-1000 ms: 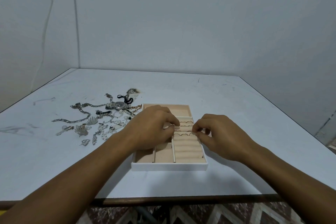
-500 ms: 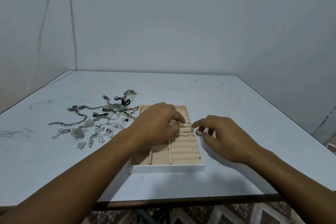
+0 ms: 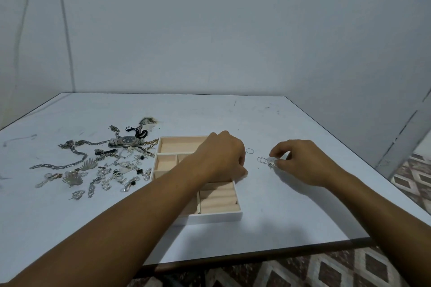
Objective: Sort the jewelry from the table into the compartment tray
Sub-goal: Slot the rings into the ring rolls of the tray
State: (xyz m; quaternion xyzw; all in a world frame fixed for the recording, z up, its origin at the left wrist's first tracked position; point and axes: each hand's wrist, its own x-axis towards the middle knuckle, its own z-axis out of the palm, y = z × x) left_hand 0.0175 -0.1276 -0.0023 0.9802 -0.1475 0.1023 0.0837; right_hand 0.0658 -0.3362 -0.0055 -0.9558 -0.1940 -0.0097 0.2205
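While my left hand (image 3: pixel 221 156) lies over the right side of the tray (image 3: pixel 217 216), its fingers (image 3: pixel 241 163) are curled down and I cannot tell if they hold something. The tray stands on the worktop (image 3: pixel 291 205) before me. Its long axis goes away from me, with the far end leaning a little to the left. Its ribbed rolls are at the near end and its wide compartment is at the far end.

My right hand (image 3: pixel 300 161) is low over the worktop, right of the tray, and thumb and forefinger pinch a small silver piece (image 3: pixel 271 165). Thin rings (image 3: pixel 262 160) lie just beside it, between my two hands. The jewelry (image 3: pixel 105 165) lies in a heap left of the tray, with a watch (image 3: pixel 127 141) at the far side, dial up. Its marks are too small to read.

Half a second ago my right hand was at the tray's right edge. Now it is further right, apart from the tray.
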